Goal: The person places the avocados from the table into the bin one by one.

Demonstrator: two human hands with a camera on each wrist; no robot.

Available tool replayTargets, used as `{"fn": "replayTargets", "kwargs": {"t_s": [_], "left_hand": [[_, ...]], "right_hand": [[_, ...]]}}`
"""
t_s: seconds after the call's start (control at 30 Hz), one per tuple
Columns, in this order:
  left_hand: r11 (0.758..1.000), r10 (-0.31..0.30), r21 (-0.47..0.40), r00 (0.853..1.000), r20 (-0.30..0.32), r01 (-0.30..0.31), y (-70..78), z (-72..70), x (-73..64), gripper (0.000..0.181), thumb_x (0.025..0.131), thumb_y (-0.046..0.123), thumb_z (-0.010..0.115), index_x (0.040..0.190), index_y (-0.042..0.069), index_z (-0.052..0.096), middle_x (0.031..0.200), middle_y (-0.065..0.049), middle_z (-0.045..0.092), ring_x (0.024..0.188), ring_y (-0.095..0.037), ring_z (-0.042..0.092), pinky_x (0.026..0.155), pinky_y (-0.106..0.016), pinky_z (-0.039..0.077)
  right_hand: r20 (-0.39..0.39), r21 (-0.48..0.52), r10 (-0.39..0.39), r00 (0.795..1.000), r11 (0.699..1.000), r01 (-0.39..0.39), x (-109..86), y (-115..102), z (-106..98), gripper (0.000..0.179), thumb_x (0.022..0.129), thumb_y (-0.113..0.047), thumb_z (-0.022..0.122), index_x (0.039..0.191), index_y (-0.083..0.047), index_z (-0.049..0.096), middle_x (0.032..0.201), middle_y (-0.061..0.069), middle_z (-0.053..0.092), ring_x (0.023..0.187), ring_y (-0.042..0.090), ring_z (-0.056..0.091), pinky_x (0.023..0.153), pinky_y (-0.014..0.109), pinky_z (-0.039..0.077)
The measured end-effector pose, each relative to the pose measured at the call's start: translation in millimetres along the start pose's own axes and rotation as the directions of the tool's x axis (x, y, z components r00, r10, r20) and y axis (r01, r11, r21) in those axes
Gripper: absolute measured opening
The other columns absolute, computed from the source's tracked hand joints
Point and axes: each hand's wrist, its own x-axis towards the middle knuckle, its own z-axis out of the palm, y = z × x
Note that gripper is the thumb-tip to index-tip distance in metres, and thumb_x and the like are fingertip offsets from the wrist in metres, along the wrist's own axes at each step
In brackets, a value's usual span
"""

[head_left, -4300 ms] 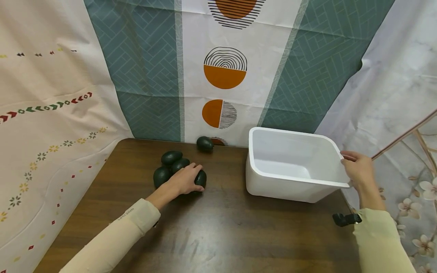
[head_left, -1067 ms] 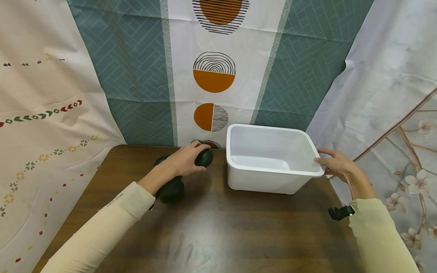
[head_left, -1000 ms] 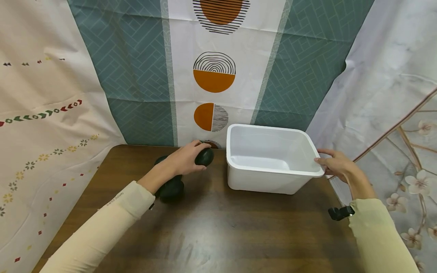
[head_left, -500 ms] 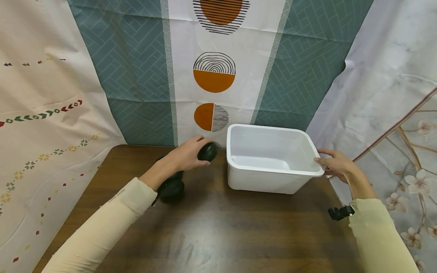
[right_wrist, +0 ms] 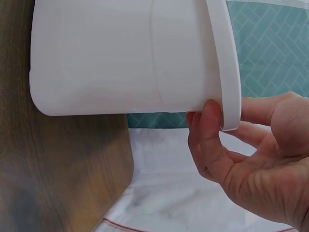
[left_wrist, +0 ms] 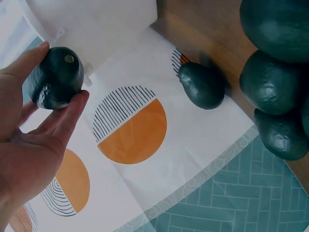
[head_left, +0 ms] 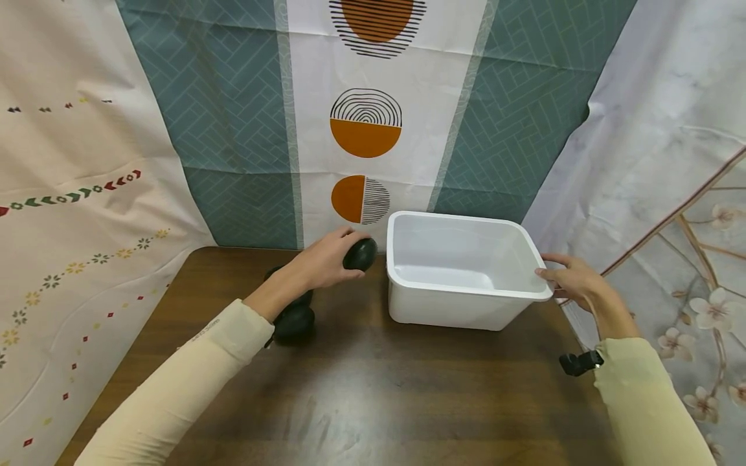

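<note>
I see the left hand [head_left: 327, 262] gripping a dark green avocado [head_left: 360, 254], raised above the wooden bench [head_left: 373, 395] just left of the white bin [head_left: 445, 307], whose right rim [right_wrist: 229, 67] the right hand [head_left: 574, 281] pinches; other avocados [head_left: 294, 322] lie nearby.

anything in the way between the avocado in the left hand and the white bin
Nothing loose is visible between the avocado in the left hand and the white bin. Only the bin's own left rim lies between that avocado and the inside.
</note>
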Motion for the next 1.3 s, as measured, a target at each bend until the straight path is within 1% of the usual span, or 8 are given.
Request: {"fn": "replayTargets", "kwargs": {"t_s": [0.1, 0.23, 0.43, 0.67, 0.9, 1.0, 1.13, 1.3], "left_hand": [[1.0, 0.019, 0.004, 1.0, -0.003, -0.019, 2.5, 0.0, 2.8, 0.075, 0.091, 0.032, 0.086, 0.155, 0.013, 0.051, 0.144, -0.011, 0.055, 0.121, -0.028, 0.061, 0.1, -0.045, 0.057], [0.999, 0.028, 0.017, 1.0, 0.0, -0.028, 6.5, -1.2, 6.7, 0.076, 0.092, 0.032, 0.086, 0.156, 0.014, 0.05, 0.146, -0.011, 0.054, 0.123, -0.028, 0.06, 0.101, -0.045, 0.056], [0.999, 0.042, 0.036, 0.999, -0.005, -0.042, 12.8, -3.3, 11.5, 0.077, 0.091, 0.033, 0.087, 0.156, 0.015, 0.05, 0.145, -0.013, 0.054, 0.123, -0.029, 0.059, 0.1, -0.045, 0.057], [0.998, 0.061, 0.028, 0.998, -0.002, -0.061, 17.0, -2.5, 15.7, 0.076, 0.091, 0.033, 0.087, 0.155, 0.013, 0.052, 0.146, -0.013, 0.054, 0.125, -0.03, 0.058, 0.102, -0.045, 0.056], [0.997, 0.073, 0.032, 0.997, 0.009, -0.074, 22.4, -2.1, 22.7, 0.076, 0.091, 0.031, 0.087, 0.156, 0.013, 0.051, 0.144, -0.012, 0.055, 0.121, -0.029, 0.06, 0.1, -0.043, 0.057], [0.997, 0.073, 0.022, 0.997, 0.014, -0.073, 27.1, -2.6, 26.4, 0.075, 0.091, 0.029, 0.087, 0.155, 0.014, 0.052, 0.146, -0.012, 0.054, 0.121, -0.029, 0.06, 0.102, -0.044, 0.056], [0.995, 0.092, 0.023, 0.996, 0.023, -0.092, 36.2, -2.6, 33.2, 0.076, 0.091, 0.028, 0.087, 0.157, 0.015, 0.051, 0.149, -0.011, 0.052, 0.121, -0.029, 0.061, 0.103, -0.045, 0.055], [0.992, 0.117, 0.043, 0.992, 0.047, -0.119, 46.2, -0.6, 41.6, 0.075, 0.093, 0.027, 0.085, 0.158, 0.016, 0.049, 0.148, -0.01, 0.051, 0.123, -0.026, 0.059, 0.104, -0.041, 0.053]], "right_hand": [[-0.003, -0.002, 0.004, 1.0, 1.0, -0.004, -0.3, -1, 0, 0.075, 0.112, -0.023, 0.054, 0.165, 0.009, 0.011, 0.155, 0.042, 0.036, 0.108, 0.024, 0.066, 0.091, 0.041, 0.061], [-0.001, -0.007, 0.009, 1.0, 1.0, -0.009, -1.5, -1, 0, 0.075, 0.112, -0.023, 0.054, 0.165, 0.009, 0.011, 0.156, 0.042, 0.034, 0.111, 0.027, 0.065, 0.094, 0.045, 0.06], [0.003, -0.01, 0.012, 1.0, 1.0, -0.012, -2.2, -1, 0, 0.075, 0.112, -0.024, 0.054, 0.165, 0.009, 0.011, 0.156, 0.042, 0.034, 0.109, 0.026, 0.066, 0.096, 0.047, 0.059], [-0.002, -0.002, 0.01, 1.0, 1.0, -0.01, -0.7, -1, 2, 0.076, 0.112, -0.024, 0.055, 0.165, 0.008, 0.012, 0.155, 0.041, 0.035, 0.112, 0.028, 0.066, 0.092, 0.042, 0.06], [-0.006, -0.004, 0.014, 1.0, 1.0, -0.014, 1.9, 1, 1, 0.075, 0.112, -0.023, 0.054, 0.165, 0.009, 0.011, 0.154, 0.041, 0.035, 0.107, 0.024, 0.066, 0.089, 0.039, 0.061], [-0.005, 0.004, 0.015, 1.0, 1.0, -0.015, 2.2, 0, 1, 0.075, 0.112, -0.023, 0.054, 0.165, 0.008, 0.01, 0.155, 0.041, 0.035, 0.107, 0.023, 0.065, 0.088, 0.038, 0.061], [-0.008, 0.011, 0.014, 1.0, 1.0, -0.014, 1.5, -1, 1, 0.075, 0.112, -0.021, 0.053, 0.165, 0.009, 0.009, 0.154, 0.041, 0.035, 0.105, 0.022, 0.065, 0.085, 0.035, 0.061], [-0.011, 0.009, 0.011, 1.0, 1.0, -0.01, 0.8, -1, 1, 0.074, 0.112, -0.019, 0.053, 0.164, 0.011, 0.009, 0.152, 0.042, 0.036, 0.102, 0.02, 0.066, 0.083, 0.034, 0.061]]}}
